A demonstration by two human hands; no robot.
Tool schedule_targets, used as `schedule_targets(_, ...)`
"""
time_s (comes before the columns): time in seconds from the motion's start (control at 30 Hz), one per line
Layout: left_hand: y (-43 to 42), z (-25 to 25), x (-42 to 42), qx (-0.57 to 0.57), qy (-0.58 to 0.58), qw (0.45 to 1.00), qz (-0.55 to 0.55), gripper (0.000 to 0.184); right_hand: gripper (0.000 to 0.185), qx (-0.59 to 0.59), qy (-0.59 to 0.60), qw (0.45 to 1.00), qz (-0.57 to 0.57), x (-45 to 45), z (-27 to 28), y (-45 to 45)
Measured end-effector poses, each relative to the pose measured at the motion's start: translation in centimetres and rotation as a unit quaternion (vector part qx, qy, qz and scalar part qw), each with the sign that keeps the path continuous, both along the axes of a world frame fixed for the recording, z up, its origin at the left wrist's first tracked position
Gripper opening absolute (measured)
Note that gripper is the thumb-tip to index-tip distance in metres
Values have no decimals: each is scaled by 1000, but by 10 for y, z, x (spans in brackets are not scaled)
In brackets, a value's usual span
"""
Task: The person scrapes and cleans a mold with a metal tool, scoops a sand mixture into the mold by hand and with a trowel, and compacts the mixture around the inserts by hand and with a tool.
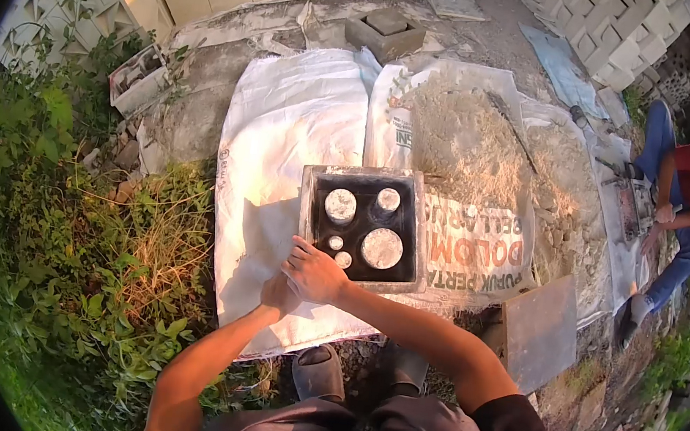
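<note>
A square grey mould (420, 250) with a shiny black inside lies on white sacks. Several round pale discs of different sizes stand in it, among them a large disc (382, 248) and a disc at the upper left (340, 206). At the mould's lower left corner my right hand (318, 275) is closed, its fingers bent and pressed together. What it grips, if anything, I cannot make out. My left hand (278, 293) is right against it, just outside the frame of the mould, its fingers mostly hidden behind the right hand.
A printed sack (477, 248) with sandy powder on it spreads to the right. A flat grey slab (549, 332) leans near my right elbow. Beyond the sacks sits a square concrete block (385, 34). Plants (66, 269) grow at left. Another person (689, 187) sits at far right.
</note>
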State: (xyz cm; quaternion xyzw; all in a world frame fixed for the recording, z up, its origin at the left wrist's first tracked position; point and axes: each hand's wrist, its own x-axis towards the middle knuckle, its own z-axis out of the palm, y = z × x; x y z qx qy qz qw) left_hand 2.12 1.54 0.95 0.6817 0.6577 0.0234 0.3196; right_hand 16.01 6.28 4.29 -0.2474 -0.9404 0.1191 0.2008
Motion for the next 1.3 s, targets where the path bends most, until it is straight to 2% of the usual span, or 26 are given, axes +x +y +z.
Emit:
schedule_targets(0.07,-2,-15,-11,-13,16,1000,4,32,22,8,7,1000,3,-2,3,0)
schedule_targets(0.13,6,-49,-22,71,-62,993,-68,36,23,-15,23,1000,2,4,3,1)
schedule_targets(0.17,13,-67,-28,75,-64,993,-63,36,23,-13,20,1000,8,7,6,-2)
schedule_targets(0.2,19,-84,-39,181,-79,969,-146,30,26,-12,55,998,3,11,10,-7)
schedule_targets(0.27,17,-86,-44,279,-95,930,-220,28,30,-19,87,996,2,19,18,-20)
schedule_targets(0.3,20,-73,-40,31,-170,984,-36,31,33,-44,94,995,12,26,23,-25)
schedule_targets(0.33,22,-63,-36,-222,-228,936,151,36,35,-71,100,992,22,33,22,-30)
schedule_targets(0.47,7,-45,-41,-269,-192,917,222,43,41,-148,117,982,25,44,12,-38)
schedule_targets(0.53,8,-39,-48,-321,-184,880,296,39,34,-182,156,970,52,30,35,-27)
schedule_targets(0.6,-2,-44,-69,-270,-227,886,300,36,26,-219,70,971,59,-4,38,-8)
schedule_targets(0.63,-3,-68,-90,-134,-136,956,223,35,26,-220,70,971,66,-24,36,4)
schedule_targets(0.7,-4,-65,-103,7,-42,990,132,35,19,-329,-130,924,143,-67,26,28)
schedule_targets(0.73,-6,-30,-99,17,-182,952,247,31,22,-296,-263,899,189,-86,30,34)
schedule_targets(0.77,-4,6,-94,21,-317,883,346,29,26,-262,-389,855,223,-100,32,39)
schedule_targets(0.8,1,23,-87,16,-441,786,433,29,29,-286,-368,864,193,-107,11,31)
schedule_targets(0.87,-2,14,-84,47,-507,722,469,29,33,-316,-349,869,151,-99,-4,22)
schedule_targets(0.93,-15,-9,-66,78,-509,707,485,32,36,-549,-422,721,-28,-92,22,9)
schedule_targets(0.97,-22,-19,-53,103,-482,693,525,29,36,-551,-423,719,-27,-93,7,7)
schedule_targets(1.0,-32,-29,-47,130,-451,677,567,25,34,-478,-350,805,24,-97,-20,4)
schedule_targets(1.03,-42,-54,-48,159,-420,727,519,26,33,-402,-263,874,74,-103,-49,-5)
schedule_targets(1.07,-46,-55,-50,157,-414,730,521,26,33,-407,-259,873,77,-106,-78,-14)
schedule_targets(1.13,-45,-54,-48,153,-411,770,464,24,28,-374,-46,925,41,-109,-121,-28)
schedule_targets(1.17,-35,-9,-37,113,-305,809,489,24,26,-352,-143,925,18,-105,-87,-26)
schedule_targets(1.2,-30,-16,-47,111,-314,813,478,24,25,-323,-244,914,6,-101,-48,-23)
schedule_targets(1.27,-9,-35,-70,61,-467,760,447,22,21,-401,-49,903,-142,-92,-26,-34)
schedule_targets(1.3,3,-11,-58,69,-459,753,465,21,21,-398,-42,899,-175,-77,-15,-27)
